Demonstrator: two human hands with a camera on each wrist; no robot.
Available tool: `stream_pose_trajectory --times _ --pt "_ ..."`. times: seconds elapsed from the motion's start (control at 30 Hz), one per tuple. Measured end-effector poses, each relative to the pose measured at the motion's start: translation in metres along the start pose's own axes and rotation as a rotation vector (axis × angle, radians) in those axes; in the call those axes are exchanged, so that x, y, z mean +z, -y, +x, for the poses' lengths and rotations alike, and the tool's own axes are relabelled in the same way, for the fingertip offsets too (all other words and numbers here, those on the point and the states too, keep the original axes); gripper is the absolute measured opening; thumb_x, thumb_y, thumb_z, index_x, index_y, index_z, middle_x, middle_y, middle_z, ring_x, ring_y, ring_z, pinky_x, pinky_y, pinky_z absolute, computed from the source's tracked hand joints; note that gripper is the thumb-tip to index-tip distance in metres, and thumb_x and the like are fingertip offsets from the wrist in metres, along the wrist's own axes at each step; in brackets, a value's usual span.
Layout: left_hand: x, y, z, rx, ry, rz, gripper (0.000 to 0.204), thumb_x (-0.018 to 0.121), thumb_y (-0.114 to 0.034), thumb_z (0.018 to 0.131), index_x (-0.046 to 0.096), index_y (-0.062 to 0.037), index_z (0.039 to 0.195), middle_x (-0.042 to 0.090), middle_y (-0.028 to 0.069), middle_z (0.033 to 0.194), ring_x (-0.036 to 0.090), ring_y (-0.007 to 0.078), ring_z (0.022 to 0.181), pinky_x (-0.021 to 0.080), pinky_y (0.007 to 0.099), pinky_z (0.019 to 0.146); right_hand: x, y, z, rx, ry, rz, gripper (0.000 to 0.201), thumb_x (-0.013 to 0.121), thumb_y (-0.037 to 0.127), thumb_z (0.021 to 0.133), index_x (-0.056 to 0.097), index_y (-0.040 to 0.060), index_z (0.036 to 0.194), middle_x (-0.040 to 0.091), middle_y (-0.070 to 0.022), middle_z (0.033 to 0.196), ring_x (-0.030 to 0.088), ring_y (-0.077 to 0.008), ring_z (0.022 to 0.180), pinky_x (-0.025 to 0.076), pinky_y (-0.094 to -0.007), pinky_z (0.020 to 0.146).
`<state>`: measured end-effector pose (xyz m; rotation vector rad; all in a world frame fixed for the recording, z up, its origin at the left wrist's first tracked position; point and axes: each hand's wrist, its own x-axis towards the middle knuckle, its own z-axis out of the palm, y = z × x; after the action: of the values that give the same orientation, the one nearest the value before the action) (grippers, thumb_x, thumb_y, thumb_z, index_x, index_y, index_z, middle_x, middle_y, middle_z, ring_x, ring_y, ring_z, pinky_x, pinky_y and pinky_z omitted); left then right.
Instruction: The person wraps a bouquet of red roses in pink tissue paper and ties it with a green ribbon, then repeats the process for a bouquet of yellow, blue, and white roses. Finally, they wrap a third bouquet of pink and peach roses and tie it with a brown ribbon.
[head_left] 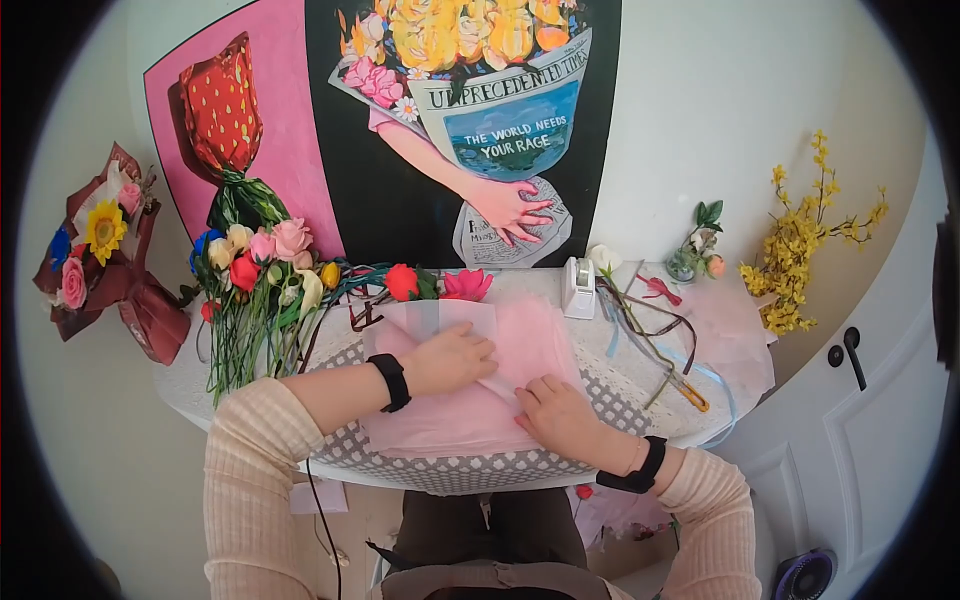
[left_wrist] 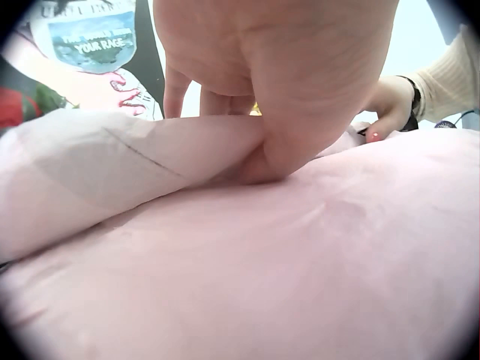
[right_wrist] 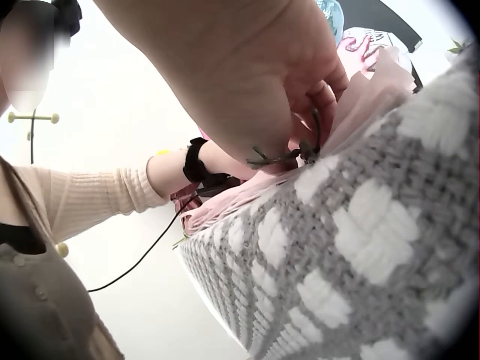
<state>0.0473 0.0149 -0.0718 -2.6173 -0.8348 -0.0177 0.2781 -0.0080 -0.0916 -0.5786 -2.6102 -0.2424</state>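
Sheets of pale pink wrapping paper (head_left: 415,430) lie on a grey and white dotted woven cloth (head_left: 480,470). My left hand (head_left: 452,360) is on the upper part of the paper. In the left wrist view its thumb is under a folded-over edge (left_wrist: 150,154) and the fingers reach over the far side, pinching the fold. At the lower right of the paper my right hand (head_left: 568,415) has its fingers curled. The right wrist view shows it gripping the end of green stems (right_wrist: 277,156) together with gathered pink paper (right_wrist: 360,105). The stems' other end is hidden.
Artificial flowers (head_left: 290,240) with long stems lie at left. Behind the paper are a red rose (head_left: 402,281) and a white tape dispenser (head_left: 579,290). Ribbons and an orange-handled tool (head_left: 694,398) lie at right, near more pink paper (head_left: 730,335). A door (head_left: 850,440) stands beyond.
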Motion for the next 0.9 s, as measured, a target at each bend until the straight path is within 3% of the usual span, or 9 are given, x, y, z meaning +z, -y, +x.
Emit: stream_pose_trajectory --times 0.17,0.37,0.43,0.63,0.77,0.9 --pt "0.006 0.005 0.001 -0.016 -0.034 -0.021 0.018 0.050 -0.013 0.074 0.055 -0.0095 0.091 0.053 0.0030 0.088 0.055 0.0161 0.079 0.038 0.0340 0.082 0.001 -0.001 0.001 0.052 0.077 -0.009 0.015 0.059 0.017 0.070 0.055 0.0028 0.074 0.052 -0.0088 0.076 0.052 -0.0227 0.078 0.043 -0.0313 0.069" --pt "0.012 0.012 0.009 0.001 -0.081 0.011 0.009 0.050 -0.013 0.072 0.054 -0.0104 0.080 0.053 0.0025 0.077 0.055 0.0163 0.074 0.040 0.0299 0.076 0.006 -0.006 0.001 0.021 0.061 -0.105 0.008 0.053 0.010 0.065 0.054 0.0033 0.070 0.052 -0.0085 0.071 0.052 -0.0222 0.071 0.044 -0.0310 0.064" --pt "0.004 0.020 0.014 0.031 0.034 -0.047 0.008 0.051 -0.011 0.072 0.055 -0.0102 0.079 0.056 0.0042 0.073 0.056 0.0196 0.075 0.040 0.0325 0.074 0.010 -0.012 -0.002 0.013 0.075 -0.080 0.009 0.053 0.010 0.065 0.054 0.0032 0.070 0.052 -0.0087 0.071 0.052 -0.0221 0.071 0.044 -0.0306 0.063" --pt "-0.017 0.031 0.029 -0.159 0.263 -0.335 0.013 0.055 -0.009 0.071 0.060 -0.0121 0.083 0.062 0.0078 0.075 0.058 0.0267 0.081 0.041 0.0391 0.072 0.005 -0.019 -0.006 -0.010 0.116 -0.094 0.013 0.053 0.012 0.067 0.055 0.0021 0.076 0.053 -0.0082 0.075 0.052 -0.0209 0.072 0.045 -0.0296 0.062" --pt "-0.014 0.040 0.028 -0.137 0.269 -0.286 0.020 0.058 -0.008 0.068 0.061 -0.0104 0.087 0.063 0.0084 0.083 0.060 0.0266 0.080 0.045 0.0395 0.070 -0.003 -0.012 -0.005 0.028 -0.021 -0.166 0.017 0.052 0.012 0.069 0.054 0.0018 0.082 0.052 -0.0070 0.076 0.052 -0.0197 0.073 0.045 -0.0298 0.061" --pt "-0.011 0.047 0.024 -0.127 0.291 -0.306 0.024 0.064 -0.012 0.065 0.063 -0.0121 0.090 0.063 0.0064 0.087 0.059 0.0255 0.085 0.045 0.0401 0.073 0.003 -0.017 -0.010 0.001 0.068 -0.125 0.015 0.053 0.011 0.070 0.053 0.0020 0.081 0.052 -0.0072 0.075 0.053 -0.0204 0.072 0.046 -0.0306 0.063"
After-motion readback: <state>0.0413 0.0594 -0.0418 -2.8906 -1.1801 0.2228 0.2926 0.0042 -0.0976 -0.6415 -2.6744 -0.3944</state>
